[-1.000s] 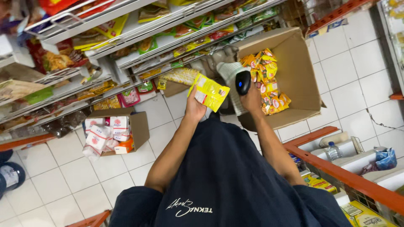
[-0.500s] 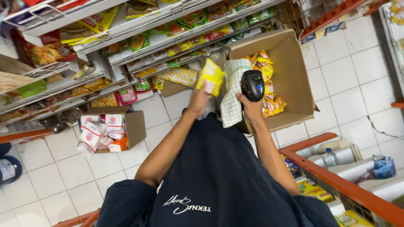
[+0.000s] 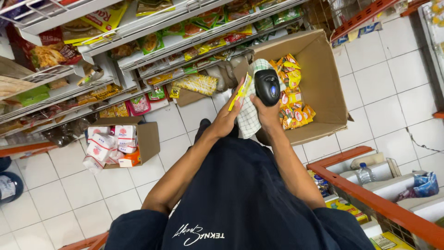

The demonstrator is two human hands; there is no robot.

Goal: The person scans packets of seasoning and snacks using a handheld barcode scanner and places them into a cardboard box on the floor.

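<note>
Two hands meet in the head view, just in front of the large open cardboard box (image 3: 323, 83), which serves here as the landmark. Left hand (image 3: 229, 118) is closed on one yellow sachet (image 3: 241, 91), held edge-on with its long axis running up and away from the wrist, toward the shelves (image 3: 138, 55). Right hand (image 3: 268, 111) is wrapped round one black handheld scanner (image 3: 267, 85), with one checked cloth (image 3: 249, 118) pinned under the same grip and hanging between the two hands. Sachet and scanner stand side by side, almost touching; the sachet lies directly left of the scanner head, so the left hand is the nearer one to it. Inside the box, against its left wall, lies a heap of yellow-and-red packets (image 3: 291, 92), too many and too overlapped to count. Well to the left of the box, on the tiled floor, one smaller carton (image 3: 148, 139) holds white-and-red packs, about six showing.
</note>
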